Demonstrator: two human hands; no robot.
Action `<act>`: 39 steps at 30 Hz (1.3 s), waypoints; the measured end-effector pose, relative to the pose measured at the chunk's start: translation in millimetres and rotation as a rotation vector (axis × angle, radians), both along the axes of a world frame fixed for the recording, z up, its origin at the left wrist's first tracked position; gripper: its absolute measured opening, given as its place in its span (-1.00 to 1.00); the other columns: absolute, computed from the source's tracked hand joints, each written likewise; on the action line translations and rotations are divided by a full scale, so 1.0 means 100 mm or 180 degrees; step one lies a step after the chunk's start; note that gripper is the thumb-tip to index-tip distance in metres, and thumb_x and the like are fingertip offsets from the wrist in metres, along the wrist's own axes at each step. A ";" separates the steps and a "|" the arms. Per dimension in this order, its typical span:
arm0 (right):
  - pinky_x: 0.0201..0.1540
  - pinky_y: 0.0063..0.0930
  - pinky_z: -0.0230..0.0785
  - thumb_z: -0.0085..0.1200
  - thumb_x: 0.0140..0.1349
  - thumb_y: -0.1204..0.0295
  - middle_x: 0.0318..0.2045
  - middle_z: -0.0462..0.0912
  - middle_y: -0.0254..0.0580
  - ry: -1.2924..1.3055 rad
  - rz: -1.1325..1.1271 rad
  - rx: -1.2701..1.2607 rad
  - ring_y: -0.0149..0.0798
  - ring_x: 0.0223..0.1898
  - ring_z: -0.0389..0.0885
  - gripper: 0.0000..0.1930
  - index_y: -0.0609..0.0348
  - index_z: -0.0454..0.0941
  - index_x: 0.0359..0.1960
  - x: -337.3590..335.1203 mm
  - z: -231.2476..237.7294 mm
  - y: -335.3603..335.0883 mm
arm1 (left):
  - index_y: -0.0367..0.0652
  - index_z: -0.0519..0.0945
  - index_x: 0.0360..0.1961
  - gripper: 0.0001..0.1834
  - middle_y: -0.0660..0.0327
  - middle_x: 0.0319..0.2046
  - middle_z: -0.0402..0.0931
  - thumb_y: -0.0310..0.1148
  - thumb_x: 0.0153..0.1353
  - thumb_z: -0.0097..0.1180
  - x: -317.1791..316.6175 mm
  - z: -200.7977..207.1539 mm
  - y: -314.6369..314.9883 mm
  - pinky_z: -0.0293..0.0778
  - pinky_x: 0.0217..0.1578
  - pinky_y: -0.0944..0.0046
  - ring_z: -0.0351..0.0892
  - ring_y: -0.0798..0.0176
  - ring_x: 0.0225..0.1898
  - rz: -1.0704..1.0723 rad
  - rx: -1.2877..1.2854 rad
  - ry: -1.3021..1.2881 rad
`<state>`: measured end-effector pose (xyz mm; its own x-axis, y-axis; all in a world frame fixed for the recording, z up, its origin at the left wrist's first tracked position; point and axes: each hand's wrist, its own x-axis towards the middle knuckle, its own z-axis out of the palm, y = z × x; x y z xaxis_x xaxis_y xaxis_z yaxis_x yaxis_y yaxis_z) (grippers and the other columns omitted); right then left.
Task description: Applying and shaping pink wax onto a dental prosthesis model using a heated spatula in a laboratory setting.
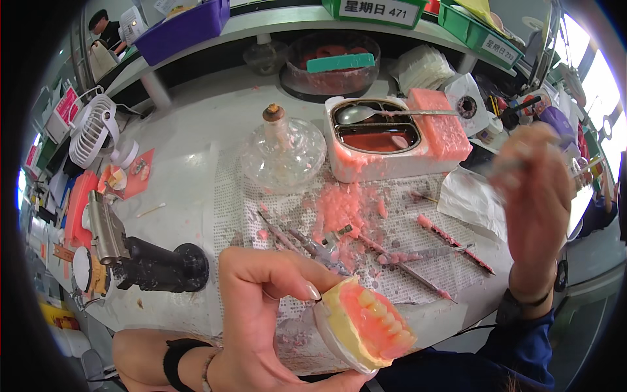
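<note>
My left hand (261, 313) grips a dental cast (346, 320) at the lower middle, thumb and fingers closed around its pale yellow base. Pink wax with a row of cream teeth covers the cast's right face. At the right, my right hand (535, 189) is raised over the table edge; motion smears its fingers, so I cannot tell what they hold. Ahead stands a wax-crusted wax heater (372, 168) with dark red liquid wax and a spoon (359, 114) across its top. Several wax carving tools (411, 271) lie on newspaper between my hands, spattered with pink wax.
A glass spirit lamp (284, 153) stands left of the heater. Behind are a dark bowl (330, 81) and tissues (421, 68). At the left are a black torch (157, 261), a white fan (98, 130) and a cotton swab (151, 210). Crumpled white paper (473, 202) lies at the right.
</note>
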<state>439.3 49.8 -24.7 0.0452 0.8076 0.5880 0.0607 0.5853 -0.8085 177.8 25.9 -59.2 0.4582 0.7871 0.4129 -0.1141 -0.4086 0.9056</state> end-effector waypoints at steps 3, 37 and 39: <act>-0.29 -0.52 0.38 -0.21 0.38 0.38 -0.34 0.57 -0.15 -0.0132 -0.0012 -0.0541 -0.37 -0.34 0.52 -0.73 0.37 0.41 -0.10 0.11 -0.28 0.35 | -0.18 0.08 -0.04 -0.18 0.09 -0.14 0.28 -0.56 -0.28 0.40 0.04 -0.08 -0.01 0.31 -0.08 0.36 0.36 0.31 -0.12 -0.0064 -0.0216 -0.0325; -0.58 -0.67 0.20 0.04 0.27 0.19 -0.61 0.47 -0.34 -0.0373 0.0897 0.0544 -0.49 -0.60 0.35 -0.72 -0.04 0.48 -0.59 -0.25 0.04 -0.24 | -0.19 0.08 -0.07 -0.25 0.05 -0.17 0.32 -0.52 -0.19 0.37 0.04 -0.03 -0.02 0.33 -0.10 0.34 0.45 0.29 -0.20 -0.0065 -0.0247 -0.0198; -0.56 -0.67 0.20 0.03 0.27 0.20 -0.60 0.47 -0.35 -0.0448 0.0983 0.0587 -0.50 -0.58 0.35 -0.73 -0.06 0.49 -0.58 -0.26 0.03 -0.19 | -0.20 0.08 -0.08 -0.27 0.05 -0.18 0.32 -0.52 -0.17 0.36 0.01 -0.02 -0.01 0.34 -0.12 0.35 0.46 0.29 -0.22 -0.0022 -0.0181 -0.0119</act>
